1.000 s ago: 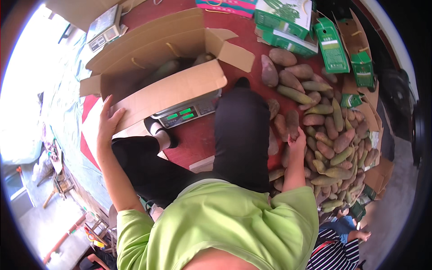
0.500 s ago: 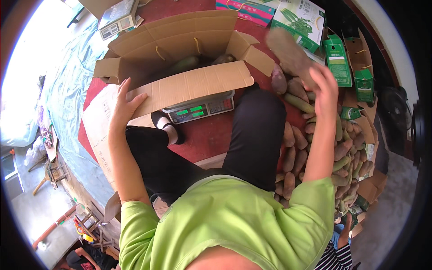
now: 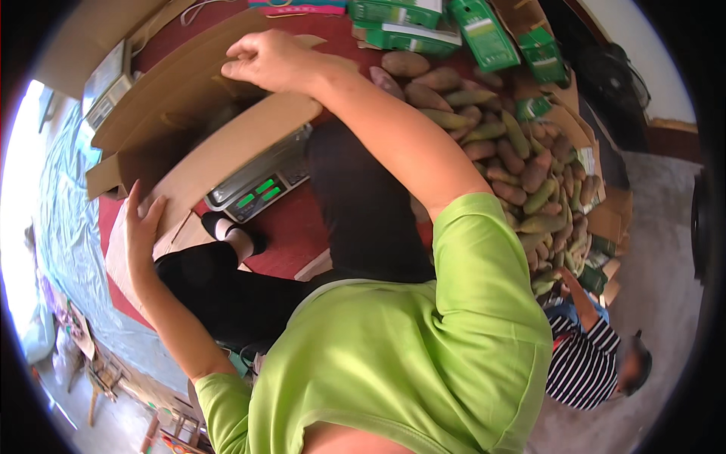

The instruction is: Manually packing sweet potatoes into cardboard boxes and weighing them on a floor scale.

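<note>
A brown cardboard box (image 3: 227, 147) with raised flaps sits on a digital scale (image 3: 287, 170) with green lit displays, in front of my knees. My left hand (image 3: 142, 227) rests at the left end of the box's near flap, fingers stretched and thumb against the cardboard. Above the box's right part reaches my right hand (image 3: 265, 60), fingers apart with nothing visible in them. The inside of the box is dark and mostly hidden by the near flap. To the right lies a large heap of reddish-brown and green radish-like roots (image 3: 537, 170).
Green cartons (image 3: 484, 34) stand beyond the heap, beside a black fan (image 3: 616, 79). Pale blue plastic sheeting (image 3: 64, 204) spreads at the left. A person in a striped top (image 3: 582, 363) is at the lower right. Red covering (image 3: 283, 253) lies under the scale.
My right hand has moved left from the heap to over the box; the long brown root in it is no longer visible. The view has turned right; my left hand stays at the flap.
</note>
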### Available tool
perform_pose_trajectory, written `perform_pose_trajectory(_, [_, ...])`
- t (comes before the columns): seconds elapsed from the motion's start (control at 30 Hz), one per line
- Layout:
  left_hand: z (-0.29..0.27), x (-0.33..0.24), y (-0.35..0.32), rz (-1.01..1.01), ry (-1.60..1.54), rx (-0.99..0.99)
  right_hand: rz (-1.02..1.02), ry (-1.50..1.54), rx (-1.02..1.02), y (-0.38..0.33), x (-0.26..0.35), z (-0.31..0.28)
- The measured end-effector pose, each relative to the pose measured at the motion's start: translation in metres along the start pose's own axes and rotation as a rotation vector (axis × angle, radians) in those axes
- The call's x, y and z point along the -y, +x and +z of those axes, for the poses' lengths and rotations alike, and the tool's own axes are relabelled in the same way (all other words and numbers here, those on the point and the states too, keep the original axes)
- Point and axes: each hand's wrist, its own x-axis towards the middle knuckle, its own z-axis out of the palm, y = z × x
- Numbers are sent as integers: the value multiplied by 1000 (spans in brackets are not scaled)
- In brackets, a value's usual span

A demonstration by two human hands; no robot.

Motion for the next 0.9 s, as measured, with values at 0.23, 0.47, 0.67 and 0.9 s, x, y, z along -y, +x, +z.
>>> perform_pose_trajectory(0.23, [-7,15,6,-9,-141,45,322,451,-376,-135,-128,-78])
perform_pose_trajectory(0.47, [3,13,12,-39,-185,16,527,-522,-86,-392,-323,13])
perform_pose_trajectory(0.67, [-3,13,6,-87,-401,-54,428,-789,738,-473,-305,75])
perform_pose_trajectory(0.9, [-2,21,14,-156,-519,-50,1058,-125,-18,-514,-339,93])
